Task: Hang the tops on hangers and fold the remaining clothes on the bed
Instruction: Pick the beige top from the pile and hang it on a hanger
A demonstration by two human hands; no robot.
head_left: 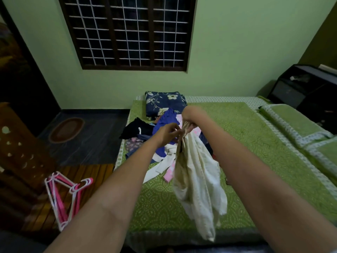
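Gripping the top edge of a cream garment (198, 179), the left hand (168, 133) and right hand (189, 118) hold it up over the bed (246, 143), fingers curled and pinching the cloth close together. It hangs limp, its lower end near the bed's front edge. Behind it lies a heap of clothes (145, 136), blue, black and pink among them, by a floral pillow (164, 103). Pink and white hangers (63, 196), perhaps 4 or more, lie on the floor.
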